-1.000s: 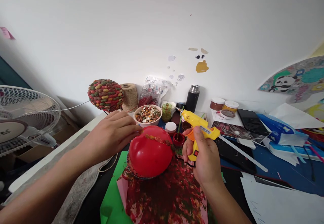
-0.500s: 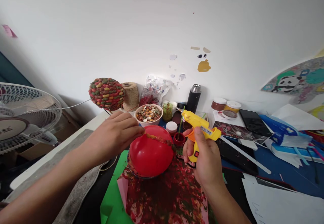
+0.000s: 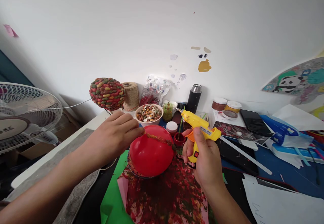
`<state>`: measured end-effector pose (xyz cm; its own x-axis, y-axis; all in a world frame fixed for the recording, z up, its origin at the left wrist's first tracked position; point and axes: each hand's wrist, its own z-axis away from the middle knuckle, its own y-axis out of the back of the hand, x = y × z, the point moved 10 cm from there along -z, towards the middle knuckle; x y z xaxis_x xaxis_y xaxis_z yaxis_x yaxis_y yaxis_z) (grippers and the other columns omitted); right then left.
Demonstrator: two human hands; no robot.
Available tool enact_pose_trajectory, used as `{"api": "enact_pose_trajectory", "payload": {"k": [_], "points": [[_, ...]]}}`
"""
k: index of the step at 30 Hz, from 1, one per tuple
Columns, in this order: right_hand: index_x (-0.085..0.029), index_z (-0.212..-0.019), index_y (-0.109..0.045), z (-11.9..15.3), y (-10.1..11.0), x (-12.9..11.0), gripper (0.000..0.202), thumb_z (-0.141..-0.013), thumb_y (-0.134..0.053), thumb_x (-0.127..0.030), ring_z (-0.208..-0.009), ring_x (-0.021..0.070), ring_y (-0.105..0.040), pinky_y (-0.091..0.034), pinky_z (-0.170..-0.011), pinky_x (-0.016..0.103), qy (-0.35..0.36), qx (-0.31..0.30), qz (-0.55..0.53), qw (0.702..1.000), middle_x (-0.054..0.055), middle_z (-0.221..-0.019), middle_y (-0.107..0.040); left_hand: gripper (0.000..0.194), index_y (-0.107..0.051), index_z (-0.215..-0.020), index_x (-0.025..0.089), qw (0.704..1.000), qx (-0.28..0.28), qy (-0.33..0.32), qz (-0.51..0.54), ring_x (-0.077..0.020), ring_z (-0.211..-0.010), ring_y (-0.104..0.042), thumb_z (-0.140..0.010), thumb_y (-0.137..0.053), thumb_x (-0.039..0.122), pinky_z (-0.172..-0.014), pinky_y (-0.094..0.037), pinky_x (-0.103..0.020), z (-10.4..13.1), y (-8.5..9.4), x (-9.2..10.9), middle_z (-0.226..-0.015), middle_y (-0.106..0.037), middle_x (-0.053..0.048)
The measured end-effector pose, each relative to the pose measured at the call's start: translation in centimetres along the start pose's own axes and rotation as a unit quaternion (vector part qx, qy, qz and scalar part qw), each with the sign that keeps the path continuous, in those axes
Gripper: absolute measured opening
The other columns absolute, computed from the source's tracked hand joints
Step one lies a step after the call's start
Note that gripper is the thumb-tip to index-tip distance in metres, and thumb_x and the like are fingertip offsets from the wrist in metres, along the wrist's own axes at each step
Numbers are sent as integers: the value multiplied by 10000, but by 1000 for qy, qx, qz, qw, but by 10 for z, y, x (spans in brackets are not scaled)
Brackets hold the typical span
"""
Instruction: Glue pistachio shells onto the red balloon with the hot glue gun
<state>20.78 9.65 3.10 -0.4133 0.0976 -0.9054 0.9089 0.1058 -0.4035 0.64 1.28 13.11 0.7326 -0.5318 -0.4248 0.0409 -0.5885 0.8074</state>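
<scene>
A shiny red balloon (image 3: 149, 155) rests in a dark-rimmed bowl (image 3: 136, 174). Across its upper side runs a bumpy strand painted orange, red and green (image 3: 158, 138). My left hand (image 3: 115, 133) is over the balloon's upper left, fingers closed together at the strand's left end; the fingertips are partly hidden. In my right hand (image 3: 204, 153) is a yellow hot glue gun (image 3: 199, 122), its nozzle pointing up and left, apart from the balloon. A long clear glue stick (image 3: 245, 155) sticks out of its back.
Behind the balloon stand a bowl of mixed seeds (image 3: 149, 113), small paint jars (image 3: 171, 127), a twine spool (image 3: 131, 95) and a black flask (image 3: 194, 99). A seed-covered ball (image 3: 107, 94) is at left, near a fan (image 3: 25, 116). Paint-stained paper (image 3: 167, 197) lies in front.
Both hands stay almost still. The glue gun's nozzle has shifted very slightly left; the balloon and strand look the same.
</scene>
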Motion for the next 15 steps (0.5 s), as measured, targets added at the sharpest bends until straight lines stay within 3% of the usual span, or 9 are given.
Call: {"api": "enact_pose_trajectory", "payload": {"k": [5, 10, 15], "points": [[-187, -811, -757, 0, 0, -1, 664, -903, -816, -842, -349, 118, -529, -405, -407, 237, 2, 3, 15, 1000, -66, -472, -510, 230, -748, -1111, 188, 1000, -21, -8, -7, -296, -905, -640, -1168, -526, 166, -831, -441, -461, 2, -6, 2, -957, -738, -83], [-195, -839, -742, 0, -1, -1, 656, -890, -826, -843, -339, 127, -501, -355, -373, 246, -3, 3, 17, 1000, -68, -475, -511, 240, -746, -1100, 198, 1000, -4, 7, -11, -297, -909, -640, -1167, -518, 163, -829, -447, -466, 1, -6, 1, -952, -741, -81], [-201, -844, -737, 1, 0, 0, 633, -917, -811, -825, -352, 131, -511, -403, -400, 250, 2, 4, 20, 1000, -67, -480, -518, 206, -745, -1102, 208, 1000, -5, 5, -17, -297, -908, -653, -1156, -550, 173, -824, -453, -467, 2, -7, 1, -962, -753, -83]]}}
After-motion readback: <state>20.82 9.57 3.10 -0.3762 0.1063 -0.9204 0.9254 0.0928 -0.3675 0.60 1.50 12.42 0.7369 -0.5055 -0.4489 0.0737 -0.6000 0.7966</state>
